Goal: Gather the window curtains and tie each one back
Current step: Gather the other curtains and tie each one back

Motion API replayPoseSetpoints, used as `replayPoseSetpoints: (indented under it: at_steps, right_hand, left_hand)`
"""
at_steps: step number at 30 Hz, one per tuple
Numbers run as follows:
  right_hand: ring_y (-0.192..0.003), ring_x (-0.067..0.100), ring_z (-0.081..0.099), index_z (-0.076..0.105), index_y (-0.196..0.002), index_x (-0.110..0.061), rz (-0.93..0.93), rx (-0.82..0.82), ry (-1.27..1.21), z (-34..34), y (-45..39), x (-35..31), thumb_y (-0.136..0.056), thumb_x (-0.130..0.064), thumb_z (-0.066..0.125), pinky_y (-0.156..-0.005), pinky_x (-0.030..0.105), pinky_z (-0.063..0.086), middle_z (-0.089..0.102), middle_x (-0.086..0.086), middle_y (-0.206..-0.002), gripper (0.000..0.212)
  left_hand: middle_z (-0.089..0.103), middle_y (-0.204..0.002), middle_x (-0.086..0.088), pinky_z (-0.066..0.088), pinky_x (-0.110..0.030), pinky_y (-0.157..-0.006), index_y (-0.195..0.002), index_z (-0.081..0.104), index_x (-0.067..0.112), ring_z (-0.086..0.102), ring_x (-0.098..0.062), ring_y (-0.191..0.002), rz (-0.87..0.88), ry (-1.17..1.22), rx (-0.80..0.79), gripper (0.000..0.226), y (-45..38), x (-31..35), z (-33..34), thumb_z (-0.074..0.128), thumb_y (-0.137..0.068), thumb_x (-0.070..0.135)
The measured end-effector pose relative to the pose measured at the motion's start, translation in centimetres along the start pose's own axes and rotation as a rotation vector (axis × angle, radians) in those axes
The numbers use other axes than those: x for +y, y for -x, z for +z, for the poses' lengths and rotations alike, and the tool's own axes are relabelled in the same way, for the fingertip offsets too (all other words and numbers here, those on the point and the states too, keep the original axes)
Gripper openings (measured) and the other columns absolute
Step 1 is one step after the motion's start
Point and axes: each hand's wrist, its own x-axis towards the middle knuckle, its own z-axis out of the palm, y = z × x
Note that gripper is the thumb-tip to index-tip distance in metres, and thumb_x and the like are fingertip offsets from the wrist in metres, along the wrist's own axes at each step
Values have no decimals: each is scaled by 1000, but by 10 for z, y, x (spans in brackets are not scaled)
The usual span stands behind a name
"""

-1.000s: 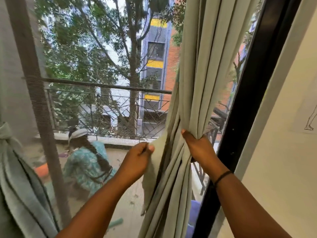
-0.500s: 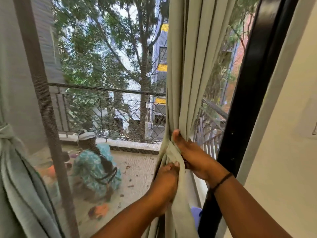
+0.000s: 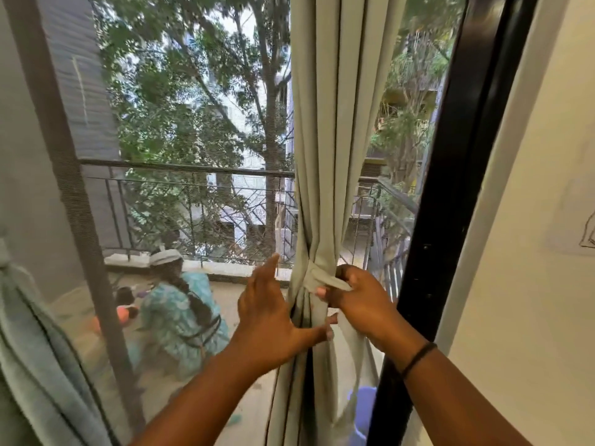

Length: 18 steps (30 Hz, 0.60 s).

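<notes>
Window (image 3: 199,130), one: mesh-screened opening with a black frame (image 3: 450,188) down its right edge and a railed balcony beyond.

Curtains, two, pale green. Left curtain (image 3: 38,349): at the picture's left edge, already cinched into a knot near its top, hanging in a bundle. Right curtain (image 3: 325,123): hangs gathered into a narrow column just left of the black frame, pinched at mid-height by a wrap of its own fabric.

Step in hand, by judgement: tying back the second curtain, with the gathering done and the wrap being closed. The next move calls for the loose end to be pulled snug and tucked or knotted while the bundle is kept from spreading.

Hands, two. Left hand (image 3: 270,320): fingers straight and spread, thumb reaching across the front of the column below the wrap; touching the folds, gripping nothing. Right hand (image 3: 357,300): fingers curled, pinching the fabric tail (image 3: 335,283) that leads off the wrap (image 3: 310,275); a dark band sits on that wrist.

Persons on the balcony: one plainly seen, crouched in a patterned teal garment (image 3: 180,313); possibly a second small figure beside, too blurred through the mesh to be sure.

Purple bucket (image 3: 362,413), one, low behind the right curtain.
</notes>
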Motion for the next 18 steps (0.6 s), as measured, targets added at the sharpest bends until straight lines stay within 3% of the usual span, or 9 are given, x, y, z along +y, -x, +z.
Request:
replayPoseSetpoints:
  at_steps: [1, 3, 5, 7, 9, 11, 13, 16, 18]
  right_hand:
    - [-63, 14, 63, 55, -74, -19, -16, -36, 6, 2, 2, -2, -80, -6, 71, -52, 30, 51, 64, -3, -67, 21]
    - [-55, 1, 57, 55, -77, -22, -45, -117, 56, 6, 7, -7, -80, -7, 70, -49, 18, 43, 63, -12, -60, 22]
    - [-56, -2, 56, 56, -77, -24, -87, -154, 175, 4, 12, -14, -80, -13, 71, -55, 20, 42, 63, -15, -62, 18]
    - [-59, 8, 64, 59, -74, -25, -99, -157, 269, 1, 20, -24, -79, -23, 71, -61, 30, 49, 67, -6, -70, 14]
    - [-47, 8, 62, 57, -68, -24, -98, -113, 410, -3, 32, -36, -81, -34, 68, -54, 28, 47, 69, 0, -67, 20]
    - [-45, 6, 60, 57, -64, -22, -125, -57, 569, -5, 43, -46, -81, -46, 64, -53, 28, 46, 62, 1, -57, 31]
    - [-54, 8, 60, 59, -66, -24, -162, -78, 695, -9, 54, -52, -84, -51, 58, -60, 30, 47, 60, -1, -58, 32]
    - [-68, 9, 56, 69, -81, -21, -220, -168, 797, -18, 72, -56, -87, -49, 55, -66, 28, 42, 65, -2, -75, 32]
    - [-66, 7, 55, 71, -86, -17, -208, -207, 779, -26, 75, -53, -87, -48, 57, -63, 23, 40, 63, -2, -73, 34]
  left_hand:
    - [19, -150, 4, 29, -42, -111, -147, 1, 24, 26, -18, -136, 9, 6, -12, 128, -9, -2, 4, 68, -51, 75]
    - [41, -137, 2, 47, -44, -95, -145, 9, 25, 51, -22, -119, 58, 175, 12, 114, -22, -4, 19, 69, -53, 58]
    - [53, -124, 3, 52, -42, -89, -136, 11, 39, 60, -14, -108, 6, 475, -2, 96, -24, -5, 31, 72, -62, 40]
    - [56, -122, 6, 51, -27, -92, -131, 8, 46, 59, -1, -108, -19, 618, 25, 90, -19, -12, 40, 72, -68, 47]
    - [56, -115, 13, 49, -16, -84, -133, 7, 39, 59, 6, -101, -40, 684, 74, 87, -17, -17, 43, 65, -69, 53]
    - [57, -105, 14, 49, -14, -76, -129, 16, 40, 61, 9, -89, -77, 737, 95, 77, -22, -24, 44, 66, -72, 36]
    - [58, -99, 19, 49, -10, -73, -120, 31, 42, 60, 14, -82, -90, 742, 42, 64, -25, -27, 43, 66, -74, 17]
    - [61, -93, 14, 49, -20, -77, -99, 52, 33, 59, 13, -79, -96, 807, -72, 34, -30, -27, 42, 58, -70, 15]
    - [62, -84, 6, 48, -15, -70, -87, 56, 24, 59, 11, -70, -94, 899, -135, 26, -30, -21, 37, 55, -65, 9]
